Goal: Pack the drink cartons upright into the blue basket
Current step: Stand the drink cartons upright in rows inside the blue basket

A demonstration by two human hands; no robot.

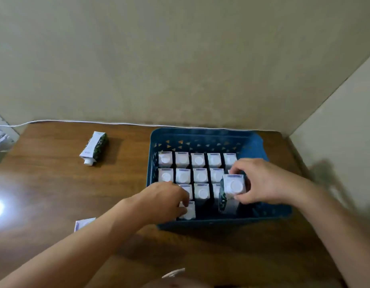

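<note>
Nearest the viewer, a pale object (173, 272) shows at the bottom edge, too blurred to identify. Just beyond, at the table's (55, 183) near left, a partly hidden carton (84, 223) lies behind the left forearm.

The blue basket (263, 213) sits toward the table's far right corner, its back rim close to the wall. Inside, drink cartons stand upright in rows with white round caps facing up. In the near row, by the basket's front wall, the left hand (165, 199) has its fingers curled round the top of a carton (189, 210) at the left end of that row. The right hand (261, 181) pinches a raised carton (231, 192) by its top, thumb on the near side and fingers on the far side; this one stands higher than its neighbours, its dark patterned side showing, over the right part of the basket. The hands are apart, each clamped on its own carton.

Behind them, the middle row (200, 176) and the back row (198, 160) are filled with upright cartons, side by side. The basket's back wall has small triangular cut-outs.

On the far left of the table a lone carton (94, 146) lies on its side, cap toward the viewer, well apart from the basket. A white cable (76, 121) runs along the table's far edge against the beige wall (180, 59). A second wall meets it at the right.
</note>
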